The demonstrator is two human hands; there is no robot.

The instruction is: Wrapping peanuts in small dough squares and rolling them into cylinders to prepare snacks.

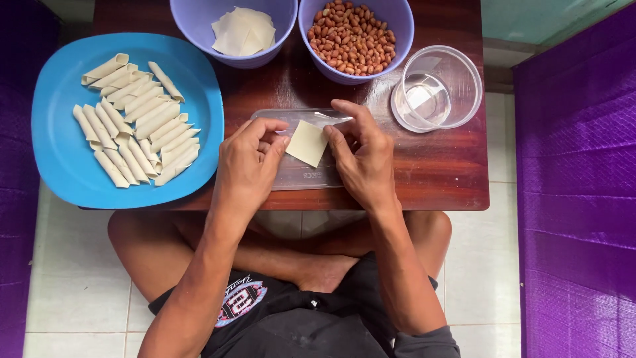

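Note:
A pale square pastry wrapper (307,142) lies on a clear plastic lid (298,176) on the small wooden table (437,166). My left hand (248,166) pinches its left corner with thumb and fingers. My right hand (361,156) holds its right edge, index finger arched over the top. Both hands rest over the lid. A blue plate (56,146) at the left holds several rolled wrappers (136,122).
At the table's far edge stand a lilac bowl (192,26) with flat wrappers (244,31), a lilac bowl (402,30) of peanuts (351,36), and a clear cup (464,73) with a little water. Purple cloth hangs at the right. My crossed legs lie under the table on white tiles.

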